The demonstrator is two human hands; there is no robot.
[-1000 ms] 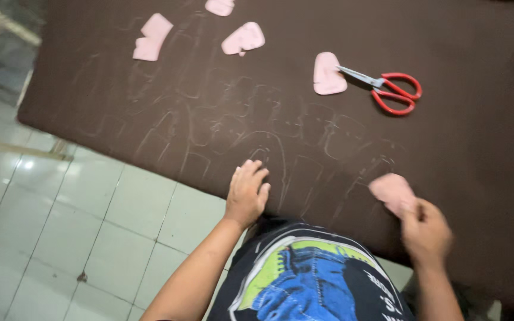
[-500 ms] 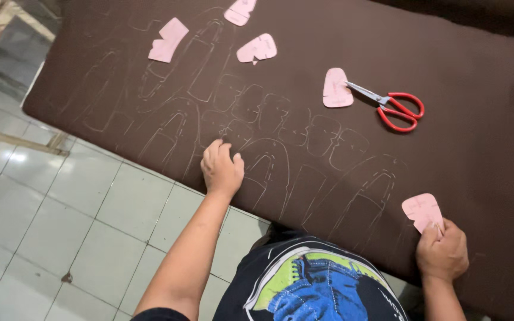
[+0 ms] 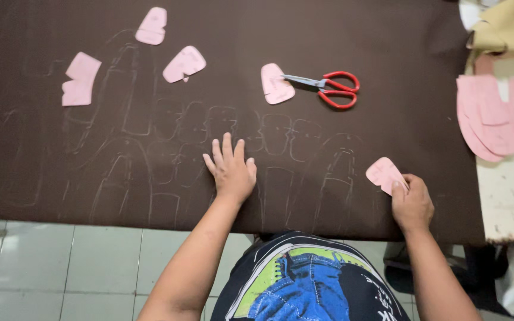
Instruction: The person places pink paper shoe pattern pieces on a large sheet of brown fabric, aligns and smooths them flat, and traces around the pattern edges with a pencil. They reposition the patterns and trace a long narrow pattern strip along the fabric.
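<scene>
A large dark brown sheet [image 3: 388,47] covers the table, marked with many chalk outlines. My left hand [image 3: 230,169] lies flat on it, fingers spread, near the front edge at the middle. Further right, my right hand [image 3: 411,202] pinches the lower corner of a small pink pattern piece [image 3: 383,173] resting on the sheet. Red-handled scissors [image 3: 328,88] lie beyond, their blades on another pink piece [image 3: 276,84]. Three more pink pieces sit at the far left: one [image 3: 80,78], a second [image 3: 184,63] and a third [image 3: 151,26].
A stack of larger pink pattern pieces [image 3: 489,113] lies on a worn white surface [image 3: 513,196] at the right, with tan material [image 3: 507,27] above it. Pale floor tiles [image 3: 60,267] show below the table's front edge.
The view has swung, bringing the sheet level and the right-hand stack into sight. My left hand slid forward onto the sheet and spread flat. My right hand still holds the small pink piece.
</scene>
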